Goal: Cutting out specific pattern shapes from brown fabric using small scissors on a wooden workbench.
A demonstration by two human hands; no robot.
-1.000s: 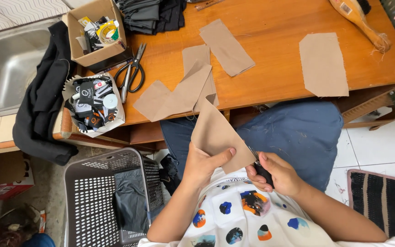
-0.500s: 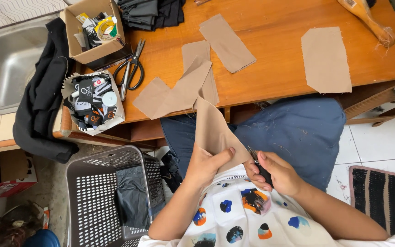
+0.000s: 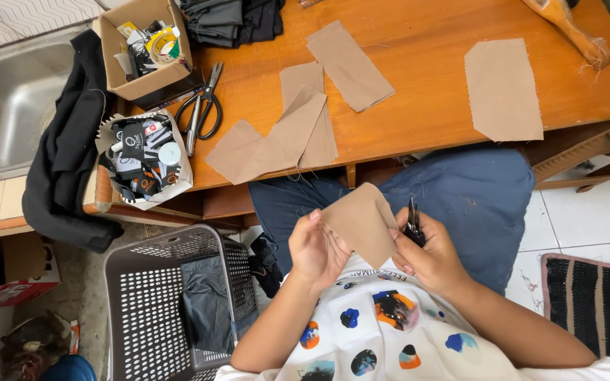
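My left hand (image 3: pixel 317 249) pinches the left edge of a tan fabric piece (image 3: pixel 363 220) held up over my lap. My right hand (image 3: pixel 423 252) holds the right edge of the same piece and also grips a small black thread snipper (image 3: pixel 413 221), its tip pointing up beside the fabric. Both hands are below the front edge of the wooden table (image 3: pixel 432 85). Several more tan fabric pieces lie on the table: a folded stack (image 3: pixel 284 134), a strip (image 3: pixel 349 63) and a wide piece (image 3: pixel 503 88).
Black-handled scissors (image 3: pixel 202 109) lie at the table's left. A cardboard box (image 3: pixel 146 49) and a white box of small items (image 3: pixel 146 159) sit there too. A grey laundry basket (image 3: pixel 171 303) with dark cloth stands at my left. Black garments (image 3: pixel 65 148) hang beside a sink (image 3: pixel 1 106).
The tan piece, earlier standing tall in my hands, is now folded down to a smaller shape. The snipper has come up beside its right edge.
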